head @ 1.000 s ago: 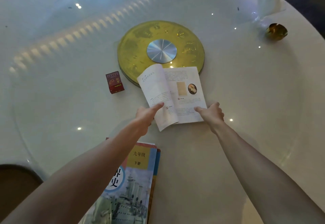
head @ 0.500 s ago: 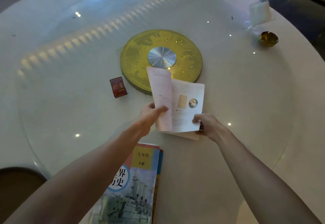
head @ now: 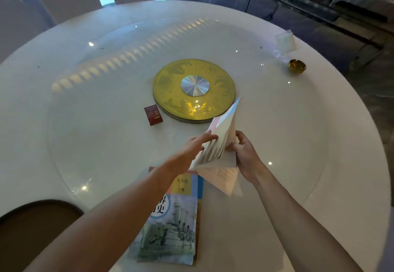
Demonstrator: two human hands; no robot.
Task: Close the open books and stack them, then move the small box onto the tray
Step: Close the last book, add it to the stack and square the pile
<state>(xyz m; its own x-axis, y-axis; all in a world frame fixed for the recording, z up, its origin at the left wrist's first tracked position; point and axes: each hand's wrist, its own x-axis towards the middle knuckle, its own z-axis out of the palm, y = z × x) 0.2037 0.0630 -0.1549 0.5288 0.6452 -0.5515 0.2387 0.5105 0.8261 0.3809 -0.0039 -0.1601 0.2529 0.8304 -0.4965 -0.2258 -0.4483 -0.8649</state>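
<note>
- So I've got the half-open book up off the table, tilted, spine side down toward me and its pink-and-blue cover corner pointing up near the edge of the gold tray.
- My right hand is gripping it from the right side, fingers wrapped around the pages near the lower part.
- My left hand is flat and open-ish, fingers stretched out and pressing against the left side of the fanned pages. It's not really pinching anything, more pushing.
- The pages are splayed in a wedge between the two hands. A lower leaf hangs down toward the table, a bit blurry.
- The closed book with the ship picture on the cover lies flat right in front of me, partly under my left forearm. There looks to be another one underneath it, can only see an edge.
- The small red box stands on the table just left of the tray, not on it.
- Off at the far right: a little gold bowl-looking thing and a clear packet near the table's edge.
</note>
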